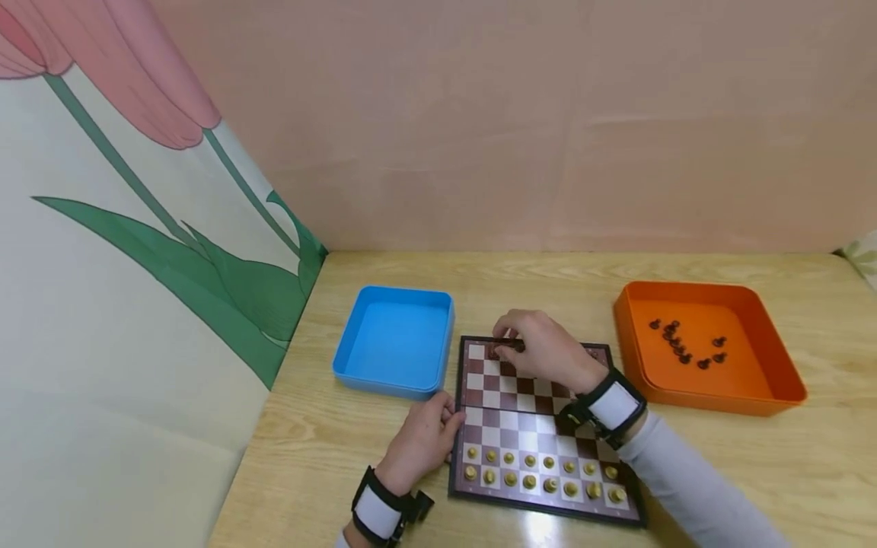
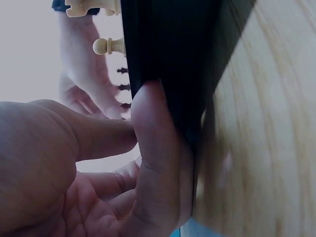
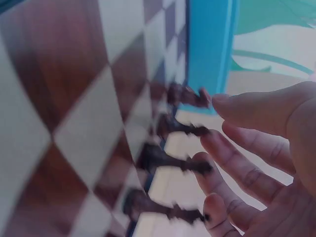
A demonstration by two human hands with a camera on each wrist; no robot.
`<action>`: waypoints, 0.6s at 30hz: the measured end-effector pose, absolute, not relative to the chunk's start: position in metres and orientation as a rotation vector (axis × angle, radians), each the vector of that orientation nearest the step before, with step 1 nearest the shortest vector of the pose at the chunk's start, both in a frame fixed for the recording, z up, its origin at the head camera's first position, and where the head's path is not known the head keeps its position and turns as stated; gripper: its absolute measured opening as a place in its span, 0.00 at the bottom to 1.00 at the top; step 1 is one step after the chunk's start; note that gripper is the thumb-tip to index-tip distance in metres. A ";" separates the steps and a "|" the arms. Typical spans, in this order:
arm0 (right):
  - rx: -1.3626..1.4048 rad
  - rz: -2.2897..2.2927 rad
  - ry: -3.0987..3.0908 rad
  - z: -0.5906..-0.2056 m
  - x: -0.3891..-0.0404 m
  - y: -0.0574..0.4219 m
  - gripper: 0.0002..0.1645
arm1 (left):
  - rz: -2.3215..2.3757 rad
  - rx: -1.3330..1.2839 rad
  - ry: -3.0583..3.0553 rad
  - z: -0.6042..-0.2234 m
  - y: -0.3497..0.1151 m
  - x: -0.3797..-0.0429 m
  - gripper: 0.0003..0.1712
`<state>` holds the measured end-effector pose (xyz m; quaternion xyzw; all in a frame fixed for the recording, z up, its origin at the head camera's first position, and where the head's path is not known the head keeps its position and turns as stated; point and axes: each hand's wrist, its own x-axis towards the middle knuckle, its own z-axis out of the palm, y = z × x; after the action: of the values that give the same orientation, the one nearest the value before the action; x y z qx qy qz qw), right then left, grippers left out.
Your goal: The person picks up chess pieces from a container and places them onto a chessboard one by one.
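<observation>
A folding chessboard lies on the wooden table, with gold chess pieces in two rows along its near side. My left hand holds the board's left edge; in the left wrist view its index finger presses the dark side wall. Over the far left of the board, my right hand has its fingers curved and spread. Its thumb is right at the head of a dark knight standing on the board. Beside the knight stand a dark bishop and taller dark pieces, close to the other fingertips.
A blue box sits left of the board, near its far corner. To the right, an orange box holds several dark pawns. A pink wall covering rises behind the table, and a flowered panel stands on the left.
</observation>
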<state>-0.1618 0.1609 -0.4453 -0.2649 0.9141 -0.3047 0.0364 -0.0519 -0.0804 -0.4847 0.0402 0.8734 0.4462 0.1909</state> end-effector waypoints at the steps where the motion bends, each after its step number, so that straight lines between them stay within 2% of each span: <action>1: -0.809 -0.934 2.827 -0.443 -0.161 0.164 0.10 | 1.254 0.111 2.456 -0.485 -0.080 -0.052 0.07; 18: -0.639 -0.898 3.100 -0.422 -0.152 0.255 0.10 | 1.263 0.112 2.454 -0.484 -0.081 -0.051 0.08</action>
<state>-0.1516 0.2554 -0.4219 -0.1936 0.9397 -0.2722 -0.0740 -0.0510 -0.0813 -0.4843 0.0398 0.8725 0.4491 0.1885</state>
